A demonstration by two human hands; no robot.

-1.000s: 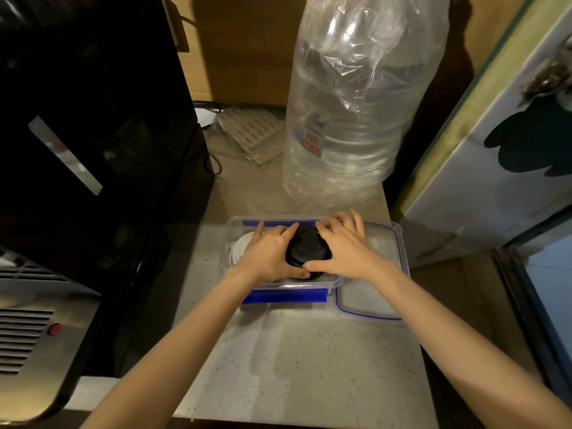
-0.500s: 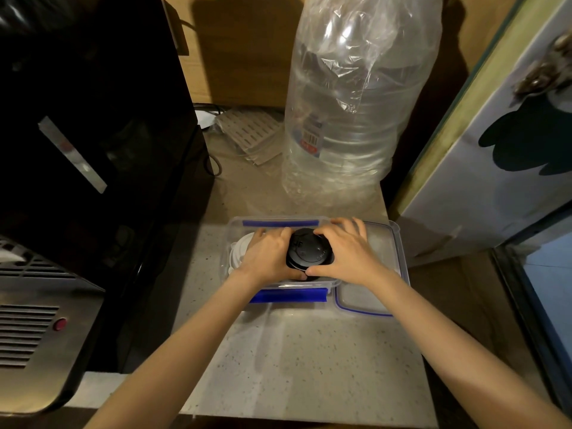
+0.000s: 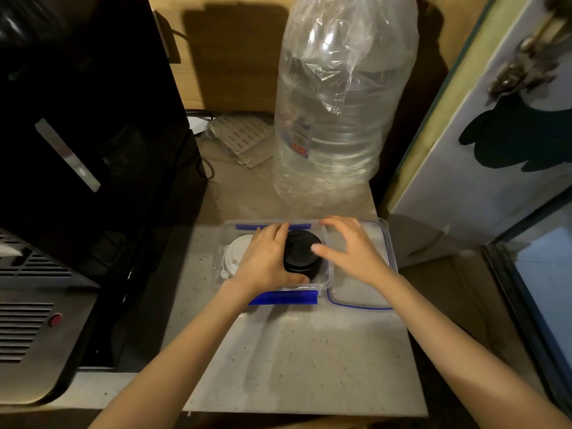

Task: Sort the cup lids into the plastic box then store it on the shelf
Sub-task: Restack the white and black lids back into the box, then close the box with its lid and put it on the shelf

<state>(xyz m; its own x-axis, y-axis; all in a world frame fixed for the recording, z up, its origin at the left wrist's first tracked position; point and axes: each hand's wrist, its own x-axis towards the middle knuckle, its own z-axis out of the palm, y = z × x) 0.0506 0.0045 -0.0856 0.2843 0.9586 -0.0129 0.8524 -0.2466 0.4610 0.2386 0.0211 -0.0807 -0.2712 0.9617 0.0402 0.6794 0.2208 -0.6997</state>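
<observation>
Head view: plastic box [image 3: 325, 284] with black lids [image 3: 301, 250] in left hand's [image 3: 266, 261] grip, white lids [image 3: 236, 253] alongside, right hand [image 3: 353, 252] open

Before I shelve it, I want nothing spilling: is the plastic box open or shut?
Open. The box has no cover on; its clear cover lies flat beside it on the right, and the black lids show uncovered inside.

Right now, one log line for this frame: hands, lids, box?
left hand: holding stack of black round plastic cup lids | right hand: open, off lids | clear plastic box: on counter, uncovered | white lids: inside
</observation>
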